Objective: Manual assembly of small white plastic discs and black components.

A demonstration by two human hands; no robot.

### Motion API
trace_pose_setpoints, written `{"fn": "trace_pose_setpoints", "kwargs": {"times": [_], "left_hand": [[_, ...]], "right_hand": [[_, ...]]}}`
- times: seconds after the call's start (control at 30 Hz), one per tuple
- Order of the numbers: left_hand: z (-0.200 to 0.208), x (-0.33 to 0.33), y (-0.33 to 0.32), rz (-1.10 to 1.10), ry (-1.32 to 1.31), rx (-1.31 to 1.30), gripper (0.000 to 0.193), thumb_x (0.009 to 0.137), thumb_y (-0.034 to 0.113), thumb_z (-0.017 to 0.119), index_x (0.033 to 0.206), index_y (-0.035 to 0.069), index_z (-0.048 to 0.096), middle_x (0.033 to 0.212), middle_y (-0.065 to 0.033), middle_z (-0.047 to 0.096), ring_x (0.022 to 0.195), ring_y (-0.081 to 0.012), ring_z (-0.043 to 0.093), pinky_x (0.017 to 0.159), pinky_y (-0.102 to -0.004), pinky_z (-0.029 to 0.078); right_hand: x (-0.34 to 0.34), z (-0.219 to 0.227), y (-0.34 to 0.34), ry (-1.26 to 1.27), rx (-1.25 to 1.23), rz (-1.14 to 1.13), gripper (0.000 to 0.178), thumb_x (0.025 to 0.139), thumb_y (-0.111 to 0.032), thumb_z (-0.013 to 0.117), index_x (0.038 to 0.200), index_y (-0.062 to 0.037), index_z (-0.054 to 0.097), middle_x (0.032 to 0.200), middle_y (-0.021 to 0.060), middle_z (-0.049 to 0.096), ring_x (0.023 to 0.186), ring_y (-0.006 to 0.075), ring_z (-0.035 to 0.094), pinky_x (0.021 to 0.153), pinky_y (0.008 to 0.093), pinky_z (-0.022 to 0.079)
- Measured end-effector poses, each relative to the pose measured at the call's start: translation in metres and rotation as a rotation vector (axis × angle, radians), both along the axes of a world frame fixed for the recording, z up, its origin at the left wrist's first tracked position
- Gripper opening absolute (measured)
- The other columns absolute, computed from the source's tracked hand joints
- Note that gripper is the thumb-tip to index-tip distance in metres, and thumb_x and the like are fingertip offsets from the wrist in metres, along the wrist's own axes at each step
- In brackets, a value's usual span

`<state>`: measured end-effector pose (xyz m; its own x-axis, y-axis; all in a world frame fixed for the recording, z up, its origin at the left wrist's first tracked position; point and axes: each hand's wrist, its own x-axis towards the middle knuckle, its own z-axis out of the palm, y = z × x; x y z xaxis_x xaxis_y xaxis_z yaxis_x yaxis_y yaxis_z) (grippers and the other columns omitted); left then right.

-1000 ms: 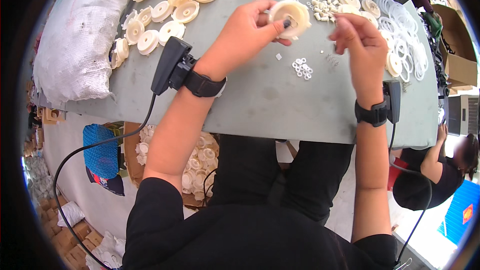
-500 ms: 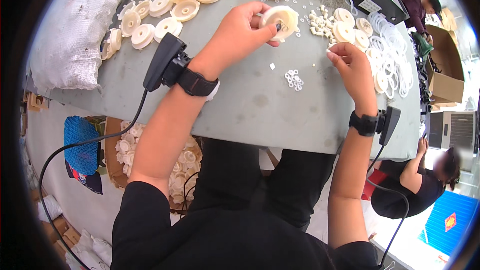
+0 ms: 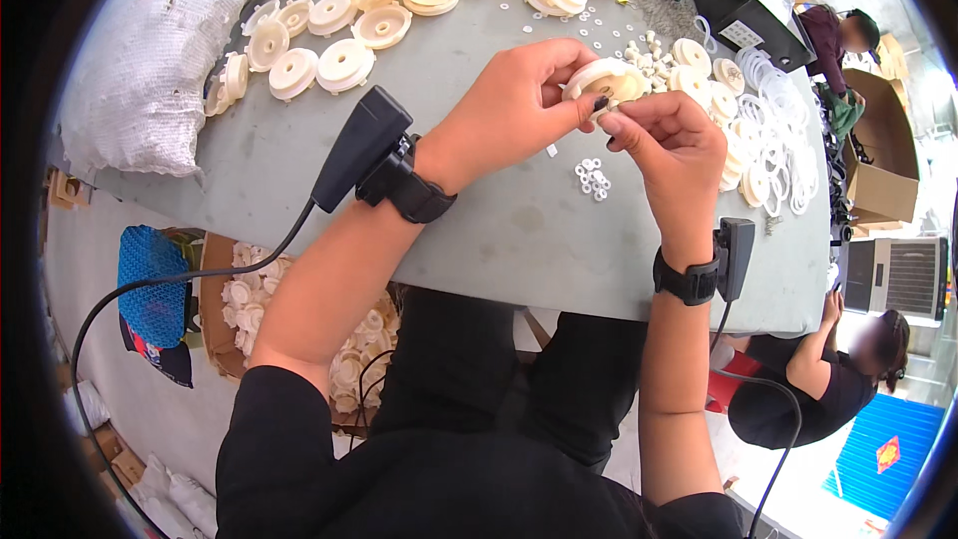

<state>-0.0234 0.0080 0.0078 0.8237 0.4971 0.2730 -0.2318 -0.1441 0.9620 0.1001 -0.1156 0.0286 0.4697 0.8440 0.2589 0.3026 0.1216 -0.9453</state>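
Worktop (image 3: 519, 255) grey spreads under both forearms, its near edge running just past the person's lap and bending upward at the left. Over its middle, the left hand (image 3: 547, 100) is curled around a cream disc (image 3: 621, 80), fingers behind and thumb at the near rim, holding it tilted. The right hand (image 3: 674, 145) meets it there, thumb and forefinger brought close together at the disc's lower edge; whether a small piece sits between them I cannot tell.

Room to move lies mostly on the near side: a broad stretch of surface between the forearms, with small white rings (image 3: 593, 180) grouped just in front of the hands. Beyond and to the right it tightens, with small cream plugs (image 3: 654, 58) right behind the held disc and clear loops (image 3: 793, 125) reaching toward the right edge. Loose discs (image 3: 344, 65) spread across the far left, near a white woven sack (image 3: 165, 50) along that edge. A black box (image 3: 743, 5) bounds the far right corner.
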Motion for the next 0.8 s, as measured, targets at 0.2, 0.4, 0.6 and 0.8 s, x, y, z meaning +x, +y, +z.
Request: {"fn": "trace_pose_setpoints", "kwargs": {"times": [0.2, 0.4, 0.6, 0.8], "left_hand": [[-0.003, 0.000, 0.002, -0.018, -0.006, -0.017, 0.031, 0.085, 0.007, 0.058, 0.112, -0.005, 0.050, 0.098, -0.0071, 0.061, 0.087, -0.0102, 0.061, 0.074, -0.0216, 0.049], [-0.004, 0.001, -0.003, -0.020, -0.016, 0.040, 0.037, 0.083, 0.006, 0.059, 0.116, -0.004, 0.048, 0.102, -0.0082, 0.060, 0.091, -0.0111, 0.060, 0.077, -0.0230, 0.049], [-0.001, 0.002, -0.007, -0.012, 0.029, 0.069, 0.034, 0.082, 0.005, 0.060, 0.114, -0.003, 0.049, 0.102, -0.0083, 0.060, 0.090, -0.0111, 0.060, 0.077, -0.0231, 0.049], [-0.004, 0.003, -0.009, -0.023, 0.017, -0.013, 0.030, 0.084, 0.003, 0.058, 0.112, -0.002, 0.050, 0.099, -0.0084, 0.062, 0.088, -0.0122, 0.062, 0.077, -0.0229, 0.049]], "right_hand": [[0.002, -0.003, -0.002, 0.095, 0.034, 0.039, 0.011, 0.079, 0.000, 0.064, 0.086, 0.0056, 0.059, 0.083, 0.0102, 0.065, 0.074, 0.0141, 0.064, 0.066, 0.0228, 0.051], [0.000, -0.003, -0.001, 0.120, 0.019, -0.047, 0.011, 0.082, -0.001, 0.062, 0.088, 0.0067, 0.059, 0.084, 0.0103, 0.065, 0.075, 0.0146, 0.063, 0.067, 0.0239, 0.052], [-0.001, -0.010, 0.001, -0.006, 0.028, -0.055, 0.010, 0.081, 0.000, 0.061, 0.090, 0.0051, 0.059, 0.082, 0.0078, 0.064, 0.072, 0.0116, 0.062, 0.066, 0.0217, 0.051], [-0.011, -0.008, 0.004, -0.016, 0.070, -0.112, 0.009, 0.080, 0.004, 0.061, 0.088, 0.0058, 0.058, 0.081, 0.0086, 0.064, 0.072, 0.0115, 0.063, 0.066, 0.0221, 0.051]]}}
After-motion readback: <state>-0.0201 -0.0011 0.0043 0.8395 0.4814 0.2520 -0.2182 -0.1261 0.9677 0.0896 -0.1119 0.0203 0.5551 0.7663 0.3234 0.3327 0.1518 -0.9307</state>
